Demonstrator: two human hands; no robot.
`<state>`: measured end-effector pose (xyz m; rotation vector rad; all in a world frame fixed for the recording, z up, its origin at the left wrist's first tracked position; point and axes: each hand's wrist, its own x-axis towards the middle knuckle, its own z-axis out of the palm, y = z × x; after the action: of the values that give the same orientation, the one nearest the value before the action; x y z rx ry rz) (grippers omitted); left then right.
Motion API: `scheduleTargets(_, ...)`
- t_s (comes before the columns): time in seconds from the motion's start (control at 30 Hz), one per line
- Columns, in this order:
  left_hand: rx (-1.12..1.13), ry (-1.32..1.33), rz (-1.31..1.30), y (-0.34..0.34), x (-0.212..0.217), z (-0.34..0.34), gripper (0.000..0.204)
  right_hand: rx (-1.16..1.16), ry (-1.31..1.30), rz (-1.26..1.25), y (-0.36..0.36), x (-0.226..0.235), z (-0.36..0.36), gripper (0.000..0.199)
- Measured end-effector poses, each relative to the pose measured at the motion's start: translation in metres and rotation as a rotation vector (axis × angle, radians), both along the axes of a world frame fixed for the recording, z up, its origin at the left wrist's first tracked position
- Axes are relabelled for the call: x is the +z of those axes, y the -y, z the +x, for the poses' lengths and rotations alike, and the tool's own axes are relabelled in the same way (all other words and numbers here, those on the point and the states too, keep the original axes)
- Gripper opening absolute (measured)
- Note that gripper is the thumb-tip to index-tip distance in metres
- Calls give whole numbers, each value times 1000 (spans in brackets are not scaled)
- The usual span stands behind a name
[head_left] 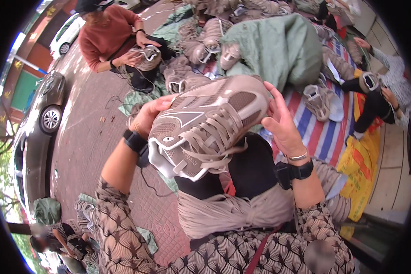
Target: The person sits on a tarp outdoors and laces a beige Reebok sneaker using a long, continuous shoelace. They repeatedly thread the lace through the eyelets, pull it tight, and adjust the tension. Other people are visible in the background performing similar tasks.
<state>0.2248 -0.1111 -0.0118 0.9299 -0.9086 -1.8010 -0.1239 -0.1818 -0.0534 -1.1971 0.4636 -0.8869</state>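
Observation:
A taupe sneaker point(205, 123) with white trim is held up over my lap, its toe to the upper right and its collar opening toward me. My left hand point(153, 114) grips it along the side near the heel, thumb over the edge. At the toe, my right hand point(281, 121) curves around the tip, fingers against it and thumb apart. Flat taupe laces are threaded through the eyelets, with loose ends hanging near the collar. Across my lap lies a thick bundle of taupe laces point(235, 212). The sneaker hides parts of my left fingers.
Ahead are piled sneakers point(212, 34) and a large green sack point(276, 48) on a striped sheet point(319, 137). A person in a red top point(107, 39) handles a shoe at upper left; another person point(392, 91) sits at right. A dark car point(41, 132) stands left on the paving.

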Motion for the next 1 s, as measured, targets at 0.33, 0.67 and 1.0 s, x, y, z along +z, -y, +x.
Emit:
scheduleTargets(0.33, -290, 81, -34, 3, 23, -66, 49, -157, -72, -113, -56, -17, -72, 90)
scheduleTargets(0.67, 766, 692, -469, -36, 42, 27, 33, -402, -461, -232, -60, -29, -56, 60)
scheduleTargets(1.0, 1157, 1547, -341, -27, -182, 118, 36, -203, -852, -588, -50, -38, -19, 42)
